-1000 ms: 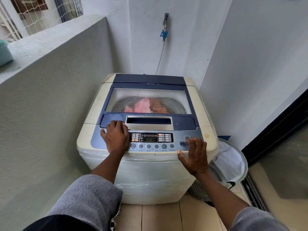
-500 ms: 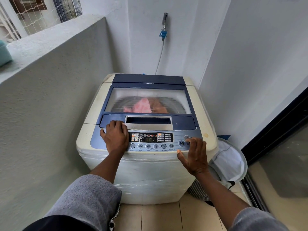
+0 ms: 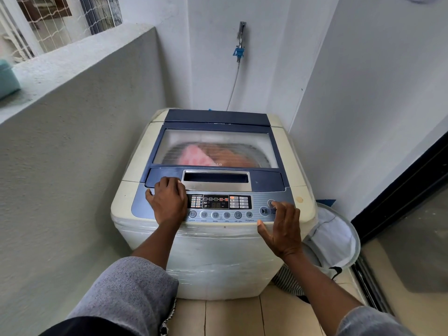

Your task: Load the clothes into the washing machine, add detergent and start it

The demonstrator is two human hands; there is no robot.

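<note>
The step in hand looks like the last one, setting the washing machine (image 3: 213,258) going. The lid (image 3: 215,117) is down and the clothes (image 3: 213,157), one pink piece and one orange, lie inside, seen dimly through its cloudy window. Whether detergent has gone in cannot be told. The right hand (image 3: 282,232) is spread wide and holds nothing. Its thumb sits at the near edge of the control panel (image 3: 257,204), and its forefinger reaches a small round button (image 3: 270,202) at the far right, just beyond the start button (image 3: 264,211) with its play-and-pause mark. Whether the finger is pressing is not clear. The left hand (image 3: 167,202) lies on the left of the panel with fingers loosely bent, gripping nothing, likely as a brace. To do this well, I judge, put one fingertip square on one button and press short and firm, since these look like flat keys under smooth plastic. Then check the dark display (image 3: 215,204) for lit digits before touching start. The machine's cream body is rounded at the corners and wrapped in wrinkled clear film (image 3: 213,238), and the panel is glossy grey-blue. A white mesh laundry basket (image 3: 337,236) stands just right of the machine, and a rough plastered wall (image 3: 80,146) runs along the left.
</note>
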